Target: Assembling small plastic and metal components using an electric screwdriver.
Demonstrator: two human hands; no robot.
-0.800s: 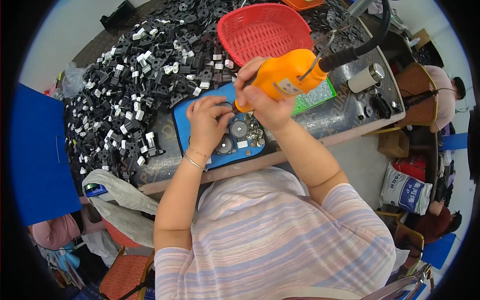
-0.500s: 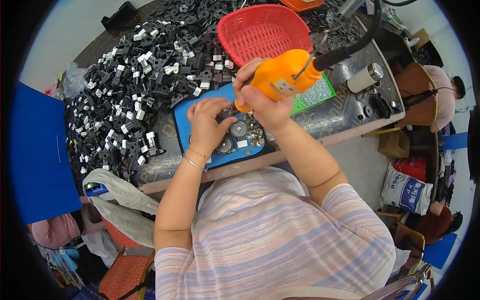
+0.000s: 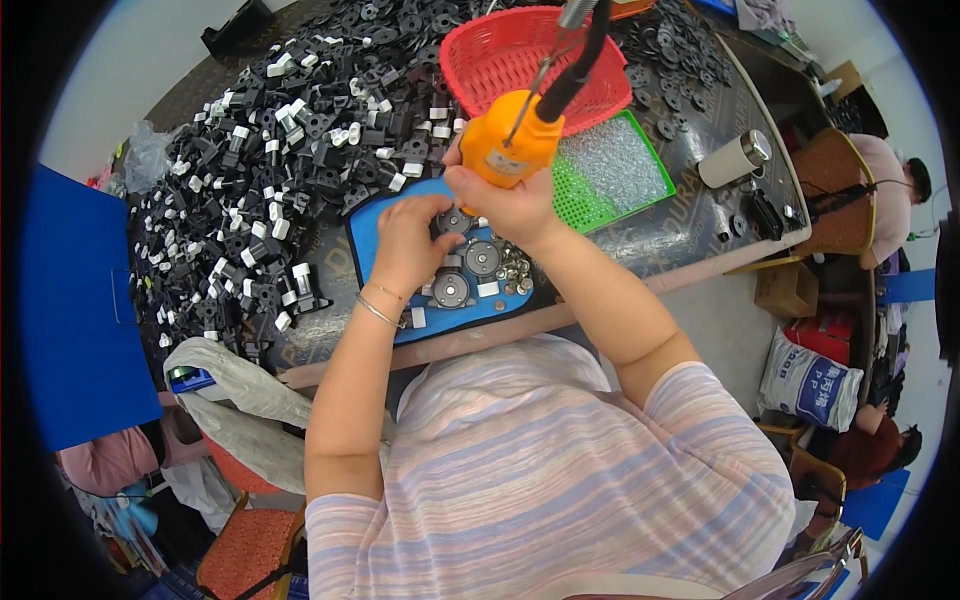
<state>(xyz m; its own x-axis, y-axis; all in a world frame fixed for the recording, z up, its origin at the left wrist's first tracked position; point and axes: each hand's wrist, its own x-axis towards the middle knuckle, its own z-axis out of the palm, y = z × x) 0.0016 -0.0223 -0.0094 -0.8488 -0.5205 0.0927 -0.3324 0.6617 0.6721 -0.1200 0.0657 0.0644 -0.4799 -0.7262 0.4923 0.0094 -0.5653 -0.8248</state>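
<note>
My right hand [image 3: 512, 207] is wrapped round an orange electric screwdriver [image 3: 508, 150], which stands nearly upright with its cable rising from the top. Its tip points down at a dark round part [image 3: 455, 222] on the blue mat [image 3: 367, 240]; the exact contact is hidden. My left hand [image 3: 408, 245] has thumb and fingers closed about that same part from the left. Nearer me on the mat lie two more dark discs with metal centres, one disc [image 3: 482, 260] and another disc [image 3: 450, 291]. Beside them is a cluster of small shiny metal pieces [image 3: 513, 268].
A large heap of black and white plastic parts [image 3: 270, 180] spreads over the table's left. Behind my right hand sit a red basket [image 3: 470, 55] and a green tray [image 3: 640, 200] of small clear or silvery pieces. A pale flask [image 3: 725, 162] lies at the right.
The screwdriver has swung from a rightward tilt to nearly upright, and my right hand has shifted left with it. More of the green tray shows. My left hand stays at the round part.
</note>
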